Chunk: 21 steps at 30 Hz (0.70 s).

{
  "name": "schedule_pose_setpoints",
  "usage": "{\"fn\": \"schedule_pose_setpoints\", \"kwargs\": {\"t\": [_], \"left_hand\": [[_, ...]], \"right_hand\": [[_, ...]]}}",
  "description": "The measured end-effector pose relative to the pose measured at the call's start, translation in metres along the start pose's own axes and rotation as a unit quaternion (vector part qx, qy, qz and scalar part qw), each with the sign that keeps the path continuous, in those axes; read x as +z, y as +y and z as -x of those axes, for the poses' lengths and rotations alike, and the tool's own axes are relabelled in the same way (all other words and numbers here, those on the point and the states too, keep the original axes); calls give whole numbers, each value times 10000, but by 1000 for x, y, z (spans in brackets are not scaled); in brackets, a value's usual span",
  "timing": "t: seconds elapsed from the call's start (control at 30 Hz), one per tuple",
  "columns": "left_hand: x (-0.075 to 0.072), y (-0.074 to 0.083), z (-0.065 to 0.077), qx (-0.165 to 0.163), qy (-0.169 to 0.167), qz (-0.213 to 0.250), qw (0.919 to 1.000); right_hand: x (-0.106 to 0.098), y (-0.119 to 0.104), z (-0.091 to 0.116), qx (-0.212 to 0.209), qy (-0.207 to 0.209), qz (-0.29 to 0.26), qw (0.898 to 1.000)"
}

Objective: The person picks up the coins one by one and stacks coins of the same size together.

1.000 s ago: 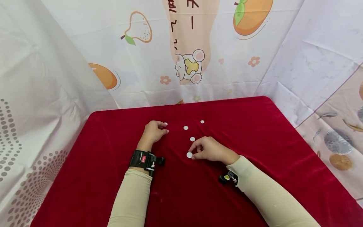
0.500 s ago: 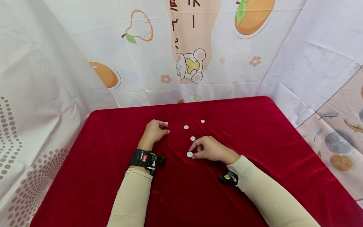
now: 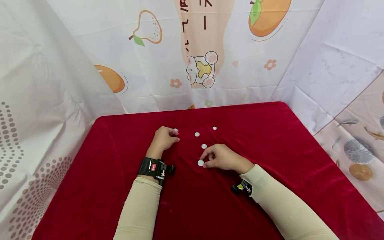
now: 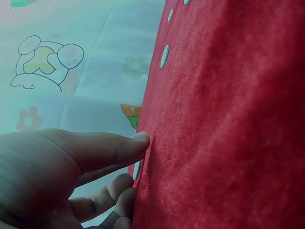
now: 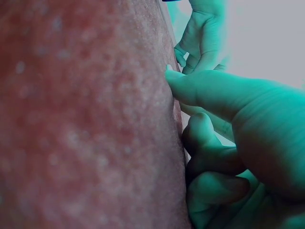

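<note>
My right hand (image 3: 223, 158) has its thumb and index fingertip at the rim of a flat white disc (image 3: 200, 163), pinching its near side; the other fingers curl under the palm. My left hand (image 3: 163, 138) rests on the red cloth farther back, thumb and index finger apart. Its index finger partly covers another white disc (image 3: 175, 130), which shows as a thin edge beyond the thumb in the left wrist view. Between and behind the hands lie more white discs: one just above my right index finger (image 3: 204, 146), a middle disc (image 3: 197, 134) and a far disc (image 3: 214, 128).
A red velvet cloth (image 3: 192, 206) covers the table, with shallow creases near the middle. White printed curtains (image 3: 150, 76) stand along the back and sides. Small black cameras are strapped to both wrists, the left one (image 3: 170, 170) and the right one (image 3: 237, 188).
Both hands and all the discs keep their places on the cloth. Only the head view has shifted very slightly.
</note>
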State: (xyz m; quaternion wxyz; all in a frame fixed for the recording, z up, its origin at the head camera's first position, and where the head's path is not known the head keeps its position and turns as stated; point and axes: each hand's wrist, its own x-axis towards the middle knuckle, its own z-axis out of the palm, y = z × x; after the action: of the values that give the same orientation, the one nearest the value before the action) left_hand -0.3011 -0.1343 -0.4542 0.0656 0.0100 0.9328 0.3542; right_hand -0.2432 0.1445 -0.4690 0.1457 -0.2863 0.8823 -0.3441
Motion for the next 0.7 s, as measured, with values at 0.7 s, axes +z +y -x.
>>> {"fn": "schedule_pose_setpoints", "kwargs": {"t": [0.7], "left_hand": [[0,-2,-2,72,1,-21,10000]], "right_hand": [[-1,-1,1,29,-25,-71,10000]]}}
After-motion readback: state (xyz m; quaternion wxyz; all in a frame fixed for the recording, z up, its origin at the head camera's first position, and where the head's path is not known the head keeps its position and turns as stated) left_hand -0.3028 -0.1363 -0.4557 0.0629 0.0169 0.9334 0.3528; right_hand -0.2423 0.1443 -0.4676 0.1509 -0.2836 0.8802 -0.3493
